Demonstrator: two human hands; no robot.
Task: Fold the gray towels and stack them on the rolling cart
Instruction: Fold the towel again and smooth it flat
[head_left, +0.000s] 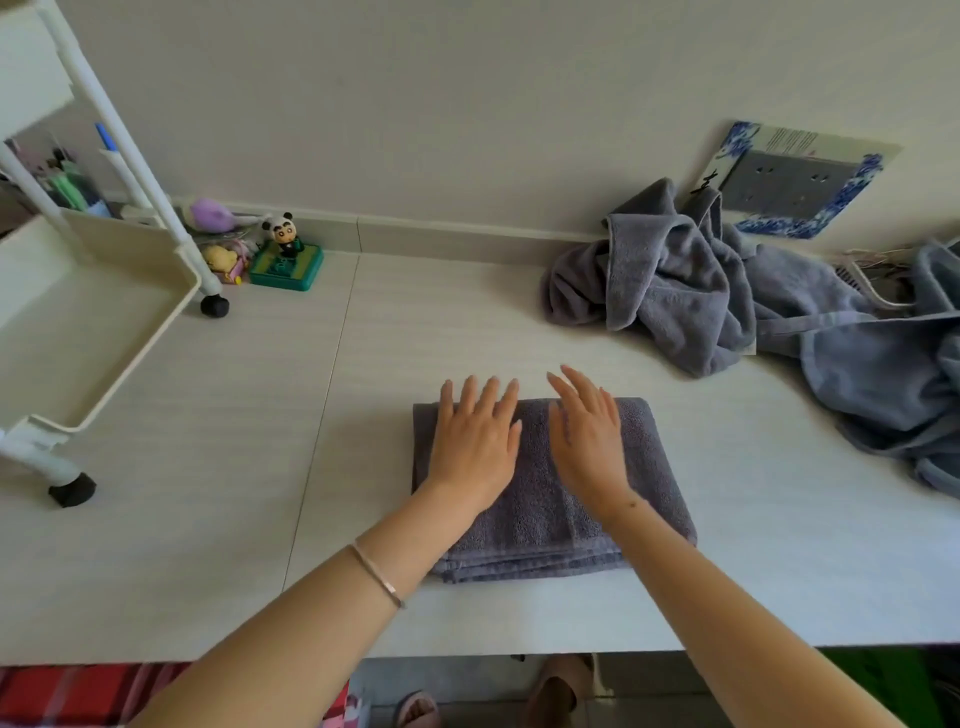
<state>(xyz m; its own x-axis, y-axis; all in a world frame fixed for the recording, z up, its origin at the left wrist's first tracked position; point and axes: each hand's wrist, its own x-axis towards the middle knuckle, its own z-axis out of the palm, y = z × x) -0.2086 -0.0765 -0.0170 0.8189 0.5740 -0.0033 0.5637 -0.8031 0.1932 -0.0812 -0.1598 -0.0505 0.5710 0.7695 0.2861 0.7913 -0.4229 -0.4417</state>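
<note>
A folded gray towel (540, 519) lies flat on the pale floor surface in front of me. My left hand (475, 441) rests palm down on its left half, fingers straight. My right hand (589, 436) lies flat on its right half, fingers straight and reaching past the far edge. A heap of unfolded gray towels (675, 291) sits at the back right by the wall, and more gray cloth (893, 384) spreads along the right edge. The white rolling cart (104, 312) stands at the left, its lower tray bare.
Small toys, among them a panda figure on a green box (285, 257), sit by the wall behind the cart. A blue-patterned board (800, 176) leans on the wall at the right. The cart's black wheels (72, 488) touch the floor. Sandalled feet (550, 691) show below the front edge.
</note>
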